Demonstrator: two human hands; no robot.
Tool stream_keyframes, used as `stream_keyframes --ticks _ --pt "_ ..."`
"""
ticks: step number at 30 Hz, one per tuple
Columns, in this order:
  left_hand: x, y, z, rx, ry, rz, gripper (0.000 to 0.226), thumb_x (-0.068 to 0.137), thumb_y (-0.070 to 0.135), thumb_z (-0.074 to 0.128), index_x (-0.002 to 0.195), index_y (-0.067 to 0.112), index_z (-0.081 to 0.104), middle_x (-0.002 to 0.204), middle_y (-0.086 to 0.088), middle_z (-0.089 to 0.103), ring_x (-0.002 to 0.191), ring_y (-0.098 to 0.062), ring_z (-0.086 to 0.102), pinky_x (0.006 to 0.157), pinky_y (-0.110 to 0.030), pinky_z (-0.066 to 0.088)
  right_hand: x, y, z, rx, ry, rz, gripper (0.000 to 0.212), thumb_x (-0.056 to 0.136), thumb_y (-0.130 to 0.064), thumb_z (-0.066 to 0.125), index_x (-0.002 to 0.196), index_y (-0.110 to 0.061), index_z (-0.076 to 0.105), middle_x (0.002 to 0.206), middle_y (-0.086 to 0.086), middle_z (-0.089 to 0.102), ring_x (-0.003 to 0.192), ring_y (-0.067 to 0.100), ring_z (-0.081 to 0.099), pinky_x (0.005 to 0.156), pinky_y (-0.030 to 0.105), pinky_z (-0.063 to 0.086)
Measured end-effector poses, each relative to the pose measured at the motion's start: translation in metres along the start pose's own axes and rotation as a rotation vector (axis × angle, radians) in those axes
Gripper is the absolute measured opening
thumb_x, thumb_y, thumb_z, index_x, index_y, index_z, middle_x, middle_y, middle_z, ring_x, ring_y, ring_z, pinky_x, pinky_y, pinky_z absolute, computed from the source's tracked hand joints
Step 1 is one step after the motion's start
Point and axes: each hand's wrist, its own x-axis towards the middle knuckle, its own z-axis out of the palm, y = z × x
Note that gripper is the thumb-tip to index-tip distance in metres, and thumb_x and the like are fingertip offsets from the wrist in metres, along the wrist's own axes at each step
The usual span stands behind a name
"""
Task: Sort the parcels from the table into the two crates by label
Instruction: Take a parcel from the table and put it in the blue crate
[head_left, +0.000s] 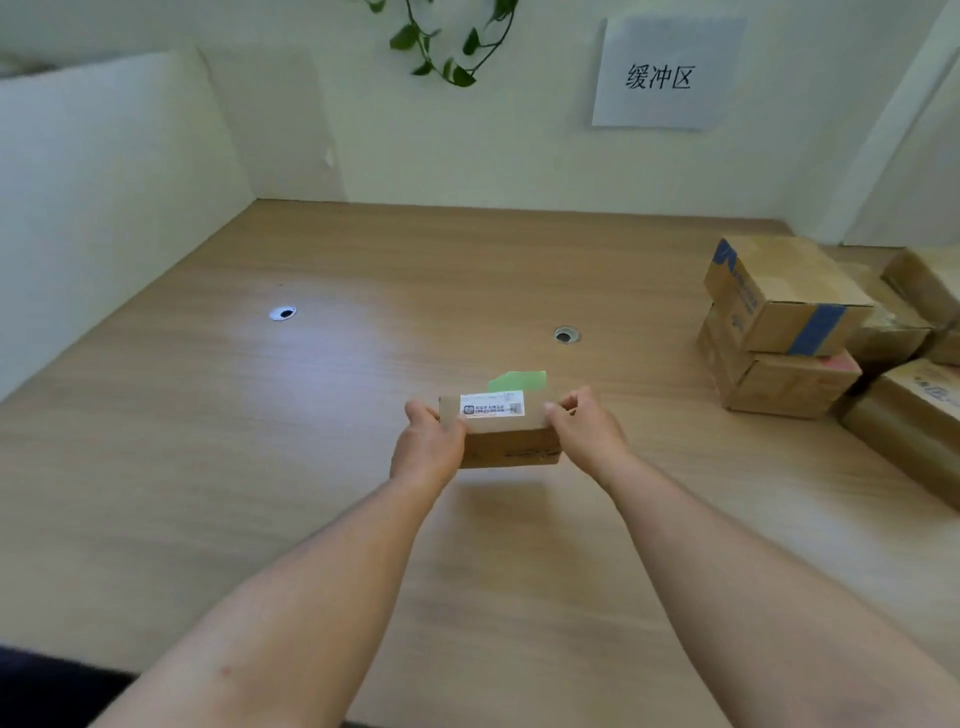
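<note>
We grip a small brown cardboard parcel (506, 441), white label and green tag on top, between left hand (428, 447) and right hand (587, 428).

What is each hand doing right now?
Left hand: closed, gripping the small parcel's left end.
Right hand: closed, gripping its right end.

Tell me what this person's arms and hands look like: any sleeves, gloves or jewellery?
Two bare human arms, with no sleeves in view. The left hand and right hand wear no gloves, and no ring, watch or bracelet shows. A dark navy cloth at the lower left corner may be clothing, but I cannot tell.
</note>
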Motion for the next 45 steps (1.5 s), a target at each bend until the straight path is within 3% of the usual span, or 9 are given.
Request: stream_keyframes --ticks 6,9,12,15,21,25,30,40,45 --pt "-0.029 -0.052 -0.045 0.012 -0.03 -0.059 0.074 0.095 0.022 0.048 0.154 0.033 0.004 0.131 -0.011 0.054 0.114 -0.034 0.056 0.091 -0.035 0.048 -0.032 -0.012 0.041 -0.032 -0.142 -0.092 0.069 0.091 -0.011 0.052 0.151 -0.026 0.023 0.109 0.01 0.062 0.094 0.026 0.058 0.06 0.029 0.041" --pt "-0.039 -0.07 -0.058 -0.014 -0.042 -0.047 0.068 0.093 0.013 0.047 0.152 0.036 0.022 0.13 -0.006 0.054 0.113 -0.034 0.058 0.083 -0.033 0.049 -0.041 -0.016 0.056 -0.076 -0.225 -0.135 0.085 0.089 -0.004 0.05 0.153 -0.038 0.007 0.107 0.011 0.063 0.091 0.026 0.061 0.066 0.031 0.045" --pt "-0.049 -0.084 -0.073 -0.006 -0.012 -0.038 0.048 0.09 0.008 0.049 0.133 0.03 0.046 0.124 -0.007 0.058 0.103 -0.027 0.058 0.077 -0.03 0.048 -0.047 -0.027 0.07 -0.115 -0.296 -0.17 0.078 0.088 0.0 0.049 0.15 -0.04 0.021 0.11 0.01 0.062 0.095 0.026 0.062 0.074 0.034 0.05" --pt "-0.054 -0.098 -0.092 -0.049 0.058 -0.06 0.032 0.093 0.013 0.051 0.122 0.026 0.047 0.118 0.004 0.058 0.102 -0.019 0.056 0.073 -0.026 0.044 -0.054 -0.043 0.087 -0.124 -0.367 -0.206 0.047 0.087 0.002 0.049 0.122 -0.029 0.053 0.114 0.008 0.059 0.098 0.026 0.06 0.082 0.037 0.052" --pt "-0.06 -0.132 -0.14 -0.044 0.235 -0.092 0.022 0.095 0.033 0.056 0.107 0.017 0.046 0.106 -0.001 0.057 0.094 -0.02 0.052 0.072 -0.028 0.038 -0.072 -0.078 0.136 -0.078 -0.393 -0.311 0.006 0.091 -0.021 0.059 0.089 -0.027 0.058 0.117 0.006 0.06 0.096 0.022 0.059 0.082 0.038 0.053" --pt "-0.069 -0.173 -0.183 -0.067 0.284 -0.131 0.029 0.093 0.026 0.06 0.112 0.017 0.038 0.109 -0.002 0.054 0.093 -0.021 0.053 0.069 -0.029 0.041 -0.098 -0.111 0.186 -0.241 -0.359 -0.43 0.032 0.089 -0.007 0.054 0.117 -0.022 0.054 0.117 0.008 0.057 0.095 0.024 0.057 0.075 0.032 0.048" --pt "-0.087 -0.245 -0.252 -0.102 0.365 -0.174 0.045 0.091 0.02 0.063 0.124 0.021 0.032 0.129 -0.004 0.057 0.099 -0.02 0.055 0.08 -0.034 0.048 -0.149 -0.158 0.267 -0.304 -0.457 -0.539 0.083 0.087 -0.003 0.055 0.152 -0.037 0.016 0.142 0.008 0.031 0.101 0.024 0.054 0.081 0.033 0.05" --pt "-0.132 -0.388 -0.368 -0.161 0.517 -0.328 0.05 0.089 0.019 0.064 0.123 0.029 0.03 0.125 -0.003 0.06 0.103 -0.026 0.061 0.089 -0.043 0.052 -0.244 -0.231 0.426 -0.444 -0.683 -0.738 0.072 0.09 0.001 0.054 0.148 -0.034 0.03 0.148 0.004 0.03 0.124 0.026 0.048 0.082 0.032 0.057" --pt "-0.149 -0.452 -0.411 -0.197 0.542 -0.38 0.057 0.091 0.015 0.062 0.136 0.027 0.028 0.127 -0.002 0.059 0.105 -0.02 0.06 0.078 -0.032 0.05 -0.285 -0.25 0.492 -0.558 -0.738 -0.795 0.075 0.089 -0.006 0.06 0.15 -0.032 0.026 0.136 0.007 0.037 0.12 0.028 0.052 0.08 0.031 0.058"
